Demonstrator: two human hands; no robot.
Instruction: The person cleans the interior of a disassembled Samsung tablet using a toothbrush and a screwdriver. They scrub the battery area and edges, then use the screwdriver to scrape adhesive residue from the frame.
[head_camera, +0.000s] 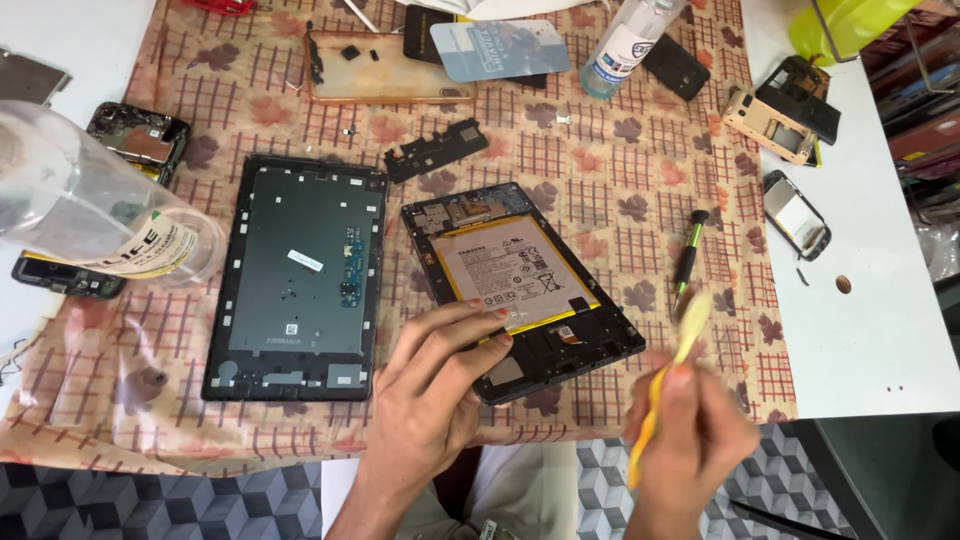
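The opened tablet (520, 285) lies mid-worktop, its near edge pressed by the spread fingers of the left hand (435, 385). A yellow pry tool (665, 385) is gripped by the right hand (690, 440), just right of it.

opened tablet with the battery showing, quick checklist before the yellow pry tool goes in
1. Left hand steadying the opened tablet: ok, fingers rest on its lower edge.
2. Yellow pry tool gripped in right hand: ok, though blurred.
3. Tool tip at the battery: not ok, it is off to the right.
4. Battery flat, unswollen: cannot tell.
5. Back cover set aside: ok, lying to the left.
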